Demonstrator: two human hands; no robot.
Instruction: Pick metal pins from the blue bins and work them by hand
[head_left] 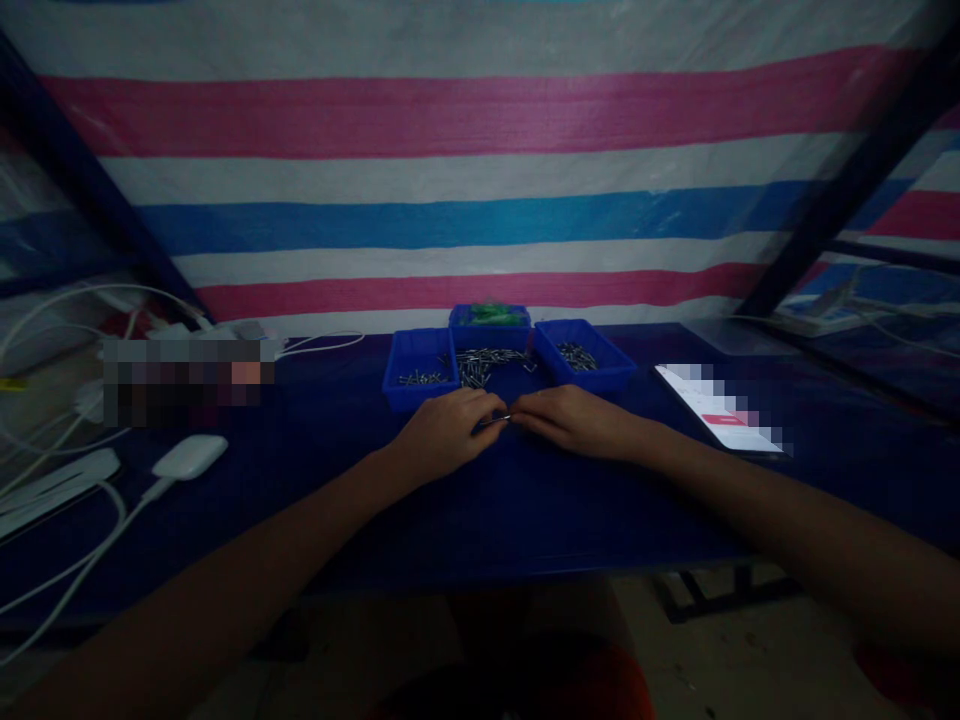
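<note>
1. The small metal piece (496,419) is held between the person's two hands, on the near side of three blue bins; it is slim and shiny, and its exact form is too small and dark to tell.
2. It should be light, stiff and hard to break, though its smooth metal could slide or roll between fingertips. Its slimness calls for a thumb-and-finger hold along the shaft, with the ends left free for the other hand.
3. The left hand (448,428) has its grip pinching the piece between thumb and fingers, the knuckles bent and the back of the hand upward.
4. The right hand (568,420) has its fingertips gathered at the piece's right end; whether that grip pinches the end or only touches it, I cannot tell.
5. Both forearms reach in from the near corners and converge, low over the surface (525,520), so the fingertips nearly meet.
6. Beyond the hands, loose metal pieces (489,357) lie between the left bin (421,398) and the right bin (600,380), both of which hold similar pieces. The far bin (491,336) holds something green (491,314). A phone (724,415) lies to the right.
</note>
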